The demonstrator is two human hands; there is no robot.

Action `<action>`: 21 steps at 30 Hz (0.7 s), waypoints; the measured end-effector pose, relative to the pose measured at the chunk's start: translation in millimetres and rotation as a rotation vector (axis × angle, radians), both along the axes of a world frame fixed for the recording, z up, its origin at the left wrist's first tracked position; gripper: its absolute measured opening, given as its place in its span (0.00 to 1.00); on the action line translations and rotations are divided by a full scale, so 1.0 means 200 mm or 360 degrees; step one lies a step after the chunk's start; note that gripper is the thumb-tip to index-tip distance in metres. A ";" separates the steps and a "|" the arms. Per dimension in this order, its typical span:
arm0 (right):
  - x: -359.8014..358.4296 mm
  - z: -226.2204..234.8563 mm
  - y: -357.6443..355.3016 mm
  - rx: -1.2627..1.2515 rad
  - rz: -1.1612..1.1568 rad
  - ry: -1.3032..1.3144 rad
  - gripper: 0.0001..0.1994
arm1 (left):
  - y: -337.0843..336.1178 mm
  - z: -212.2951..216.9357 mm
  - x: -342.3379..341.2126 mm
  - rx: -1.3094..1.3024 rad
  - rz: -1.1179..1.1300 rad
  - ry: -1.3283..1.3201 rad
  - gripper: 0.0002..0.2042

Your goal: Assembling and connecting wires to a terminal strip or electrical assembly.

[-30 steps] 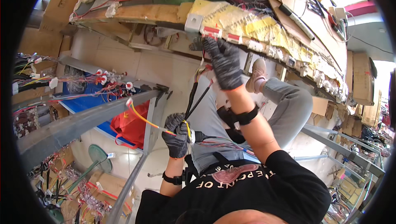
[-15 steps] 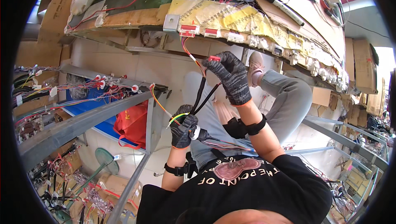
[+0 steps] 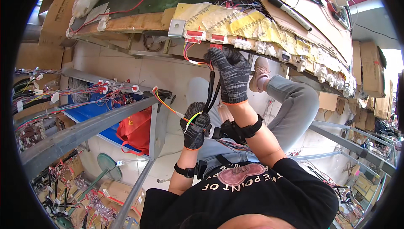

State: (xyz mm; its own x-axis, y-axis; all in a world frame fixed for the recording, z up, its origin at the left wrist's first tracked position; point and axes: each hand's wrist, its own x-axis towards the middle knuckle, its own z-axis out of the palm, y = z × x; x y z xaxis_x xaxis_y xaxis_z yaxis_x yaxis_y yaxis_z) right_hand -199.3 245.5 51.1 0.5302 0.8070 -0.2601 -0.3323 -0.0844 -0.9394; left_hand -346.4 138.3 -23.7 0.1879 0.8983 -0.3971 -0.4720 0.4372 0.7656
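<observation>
My right hand, in a grey knit glove, pinches a small red connector at the lower face of a white socket with a red insert. Whether it is seated there is hidden by the fingers. The connector's black-sleeved wire branch runs down to my left hand, also gloved and closed round the wiring harness. A second black branch rises beside it, ending in coloured wires at the neighbouring red-and-white connector. A yellow-green wire sticks out by my left fingers.
The board's front edge carries a row of white sockets and yellow tape. A metal bracket sits left of them. A marker lies on cardboard. At left, a grey metal rail stands near hanging wires and a red bag.
My right hand has moved up with the red connector to the second socket on the board edge. My left hand has risen slightly and shifted right with the harness.
</observation>
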 end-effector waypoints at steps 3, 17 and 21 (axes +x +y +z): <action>-0.01 0.00 -0.01 0.0114 -0.0027 0.0012 0.06 | 0.00 0.00 0.00 0.0026 0.0026 0.0085 0.12; 0.04 -0.02 0.02 0.0124 0.0005 0.0026 0.07 | 0.03 0.00 0.04 0.0020 0.0000 -0.0043 0.10; 0.21 -0.15 -0.11 0.0099 0.0332 0.0345 0.18 | 0.04 0.03 0.05 0.0049 0.0054 -0.0109 0.09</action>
